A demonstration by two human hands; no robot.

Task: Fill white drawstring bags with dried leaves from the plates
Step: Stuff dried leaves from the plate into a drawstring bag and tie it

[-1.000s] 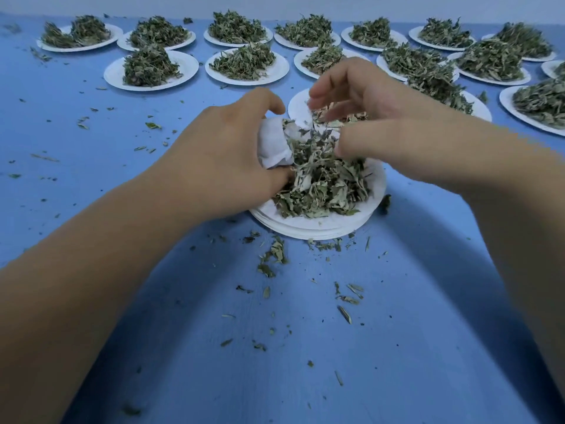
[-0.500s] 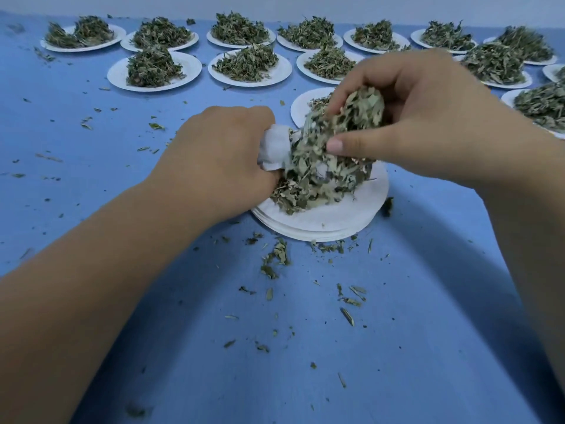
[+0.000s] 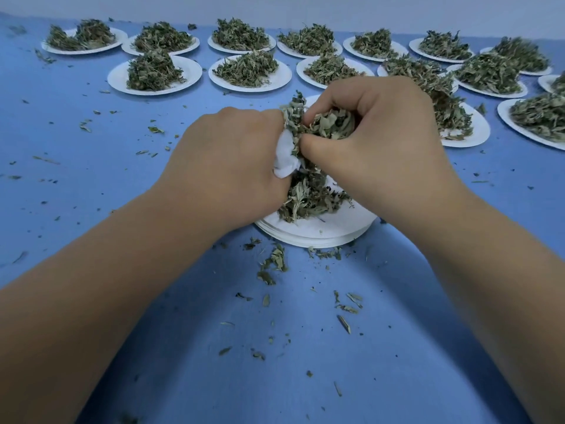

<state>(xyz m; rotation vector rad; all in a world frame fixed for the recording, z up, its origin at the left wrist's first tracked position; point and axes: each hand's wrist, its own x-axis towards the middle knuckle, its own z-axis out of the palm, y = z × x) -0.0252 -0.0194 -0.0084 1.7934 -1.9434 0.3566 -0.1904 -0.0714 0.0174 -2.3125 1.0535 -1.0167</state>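
Note:
My left hand (image 3: 226,166) grips a white drawstring bag (image 3: 286,159), of which only a crumpled white part shows between my hands. My right hand (image 3: 379,142) holds a clump of dried leaves (image 3: 328,127) and presses it against the bag's mouth. Both hands hover over a stack of white plates (image 3: 321,232) in the middle of the blue table. A small heap of dried leaves (image 3: 308,197) lies on the top plate, under my hands. The bag's opening is hidden by leaves and fingers.
Several white plates heaped with dried leaves stand in rows at the back, such as one plate (image 3: 154,76) at back left and another (image 3: 464,130) just right of my right hand. Loose leaf bits (image 3: 275,264) litter the blue tabletop (image 3: 91,179) near the stack.
My right hand lifted a clump of leaves off the top plate and brought it left to the bag. The heap on the plate has shrunk. My left hand kept hold of the bag.

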